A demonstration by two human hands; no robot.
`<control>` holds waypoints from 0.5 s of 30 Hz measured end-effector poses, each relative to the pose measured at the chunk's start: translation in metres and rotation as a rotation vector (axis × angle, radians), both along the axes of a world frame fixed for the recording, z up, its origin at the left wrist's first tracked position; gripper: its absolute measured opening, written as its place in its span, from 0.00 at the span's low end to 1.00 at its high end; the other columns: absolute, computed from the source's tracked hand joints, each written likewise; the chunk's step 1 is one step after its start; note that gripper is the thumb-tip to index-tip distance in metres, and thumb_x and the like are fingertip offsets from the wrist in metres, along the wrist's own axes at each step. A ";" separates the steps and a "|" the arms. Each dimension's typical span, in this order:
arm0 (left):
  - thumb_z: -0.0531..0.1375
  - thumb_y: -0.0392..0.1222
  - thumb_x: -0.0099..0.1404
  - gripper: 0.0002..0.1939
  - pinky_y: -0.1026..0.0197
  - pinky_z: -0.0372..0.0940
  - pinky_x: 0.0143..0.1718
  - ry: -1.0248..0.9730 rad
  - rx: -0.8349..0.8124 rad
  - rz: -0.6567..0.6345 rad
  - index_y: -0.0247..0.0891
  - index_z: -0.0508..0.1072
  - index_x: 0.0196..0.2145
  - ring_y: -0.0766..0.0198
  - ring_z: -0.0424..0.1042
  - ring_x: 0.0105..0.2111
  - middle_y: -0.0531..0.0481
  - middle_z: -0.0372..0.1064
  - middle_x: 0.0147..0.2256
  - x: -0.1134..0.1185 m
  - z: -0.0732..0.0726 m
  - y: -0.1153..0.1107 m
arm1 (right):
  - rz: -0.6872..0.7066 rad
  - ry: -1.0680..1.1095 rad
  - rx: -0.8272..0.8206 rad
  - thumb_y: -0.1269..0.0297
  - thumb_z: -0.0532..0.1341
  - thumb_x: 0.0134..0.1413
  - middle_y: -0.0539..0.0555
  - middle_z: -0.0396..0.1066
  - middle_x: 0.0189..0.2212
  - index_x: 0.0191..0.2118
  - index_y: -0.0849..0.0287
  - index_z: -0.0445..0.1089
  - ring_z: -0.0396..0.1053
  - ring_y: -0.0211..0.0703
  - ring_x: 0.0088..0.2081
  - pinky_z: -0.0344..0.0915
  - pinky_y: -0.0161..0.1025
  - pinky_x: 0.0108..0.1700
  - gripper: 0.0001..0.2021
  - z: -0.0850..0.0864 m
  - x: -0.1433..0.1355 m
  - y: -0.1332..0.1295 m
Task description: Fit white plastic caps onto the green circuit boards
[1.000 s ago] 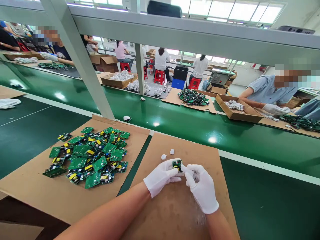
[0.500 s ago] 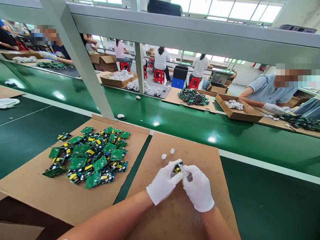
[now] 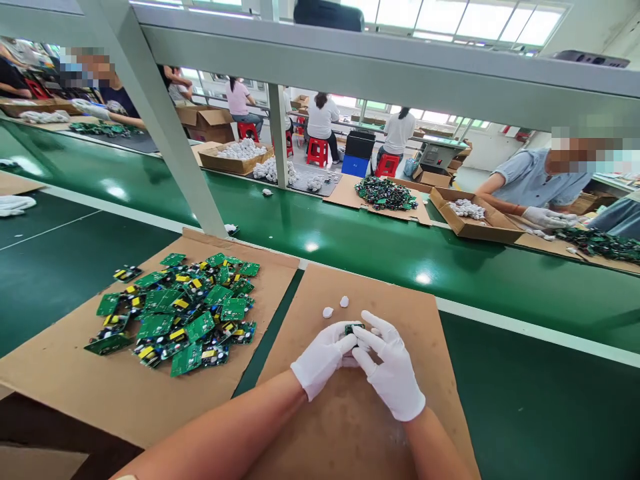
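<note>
Both gloved hands have shifted slightly toward the far edge of the cardboard sheet (image 3: 350,427) since half a second ago, and the small circuit board (image 3: 354,328) now shows its green face instead of the yellow part. It sits between the fingertips of both hands, above the middle of the sheet, mostly covered by the gloves. Left hand (image 3: 320,359): fingers curled, thumb and forefinger pinching the board's left side. Right hand (image 3: 393,372): fingers closed on the board's right side, forefinger extended over it. Two white pieces (image 3: 335,307) lie on the sheet just beyond the hands, toward its far edge. A pile of green circuit boards (image 3: 180,313) covers the neighbouring cardboard sheet (image 3: 75,393) to the left. The green conveyor belt (image 3: 350,247) runs past the far edges.
</note>
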State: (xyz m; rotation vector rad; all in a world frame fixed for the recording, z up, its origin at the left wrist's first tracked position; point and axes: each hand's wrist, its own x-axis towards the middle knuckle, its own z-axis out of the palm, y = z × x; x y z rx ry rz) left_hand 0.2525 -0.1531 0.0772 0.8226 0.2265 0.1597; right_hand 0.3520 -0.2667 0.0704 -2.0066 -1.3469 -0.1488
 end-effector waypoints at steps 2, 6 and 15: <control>0.63 0.46 0.57 0.11 0.61 0.64 0.36 0.017 -0.078 -0.020 0.34 0.70 0.32 0.69 0.66 0.29 0.50 0.66 0.31 0.000 -0.001 0.001 | 0.025 0.066 -0.001 0.66 0.59 0.52 0.57 0.66 0.53 0.50 0.51 0.69 0.68 0.50 0.49 0.69 0.47 0.48 0.18 0.002 0.000 -0.001; 0.63 0.50 0.55 0.17 0.59 0.64 0.36 0.100 -0.157 0.049 0.36 0.69 0.38 0.68 0.68 0.29 0.49 0.67 0.33 0.002 -0.004 0.000 | 0.010 0.035 0.101 0.66 0.60 0.52 0.56 0.70 0.49 0.41 0.52 0.73 0.70 0.48 0.47 0.70 0.47 0.46 0.10 0.001 0.003 0.000; 0.66 0.50 0.51 0.18 0.65 0.60 0.29 0.074 0.141 0.119 0.34 0.66 0.30 0.70 0.61 0.26 0.53 0.63 0.26 0.005 -0.003 -0.008 | 0.036 -0.229 0.205 0.70 0.61 0.47 0.55 0.73 0.44 0.37 0.52 0.71 0.70 0.47 0.46 0.70 0.46 0.44 0.10 -0.005 -0.003 0.009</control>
